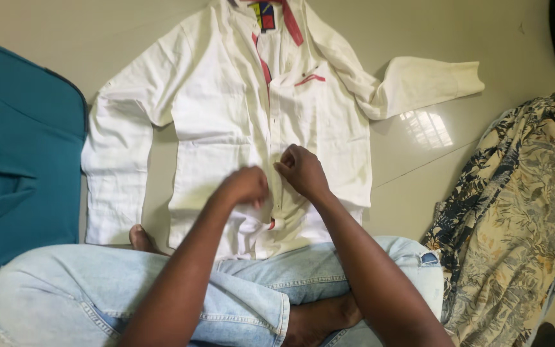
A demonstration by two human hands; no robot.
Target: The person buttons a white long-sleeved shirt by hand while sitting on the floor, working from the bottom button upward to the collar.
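I sit with my legs crossed in light blue jeans (245,295), and one bare foot (319,318) shows between my knees. The hem of the white shirt (220,109) lies over my lap, and I tell every place from this shirt.

My left hand (245,186) is on the lower front of the shirt, just left of the button strip (276,160). Its fingers are curled together into a loose fist and they press on the cloth; if they pinch the edge, I cannot tell, because the picture is a little blurred there. My right hand (302,170) is just right of the strip, touching it. Its fingertips are pressed together and they pinch the edge of the strip.

The shirt lies flat on the pale floor (419,160), front side up, with red trim along the strip and at the chest pocket. Its sleeves are spread to both sides.

Left of the shirt is a teal suitcase (20,160), near the sleeve. Right of the shirt, well apart, lies a patterned cloth (515,225) in beige and dark colours.
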